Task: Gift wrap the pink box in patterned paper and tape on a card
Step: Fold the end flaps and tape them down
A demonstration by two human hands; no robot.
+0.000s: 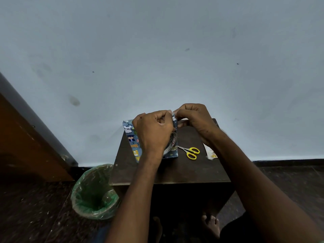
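The box, wrapped in blue paper with cartoon animals (130,135), lies on the small dark table (175,171) at its far left. My left hand (153,130) hovers over it, fingers closed, with a roll of clear tape (172,142) showing under the palm. My right hand (194,120) is just to the right. Its fingertips meet the left hand's fingertips above the box's far right corner and pinch what looks like the tape's end. No pink of the box shows. A pale card (211,152) lies at the table's right edge, partly under my right forearm.
Yellow-handled scissors (191,152) lie on the table between the box and the card. A bin with a green liner (94,192) stands on the floor left of the table. The wall is directly behind the table. A wooden door (26,146) is at the left.
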